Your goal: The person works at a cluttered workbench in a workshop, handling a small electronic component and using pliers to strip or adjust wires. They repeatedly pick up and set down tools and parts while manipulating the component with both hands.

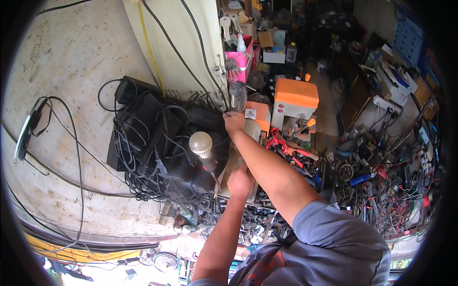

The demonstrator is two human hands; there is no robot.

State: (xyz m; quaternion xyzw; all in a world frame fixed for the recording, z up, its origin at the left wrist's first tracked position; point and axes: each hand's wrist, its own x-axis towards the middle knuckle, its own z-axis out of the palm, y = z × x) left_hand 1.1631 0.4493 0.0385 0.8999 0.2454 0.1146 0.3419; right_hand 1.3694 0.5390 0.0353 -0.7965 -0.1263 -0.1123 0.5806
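My right hand (234,123) reaches forward, its fingers closed near the lower end of a hanging black cable (205,45) and below a grey metal part (237,95). What it grips is hidden. Closer to me, my left hand (240,184) makes a fist over a brownish surface; I cannot make out what is in it. Left of that fist stands a round pale light bulb (201,143). Just under the bulb shows a red-and-black piece (209,165) with a thin rod slanting down toward the left hand.
Black boxes with tangled cables (157,138) crowd the left side. An orange-topped machine (296,95) stands beyond my right arm, with red-handled pliers (276,139) before it. A pink bin (238,62) sits behind. Loose wires and tools (381,186) pile up at right.
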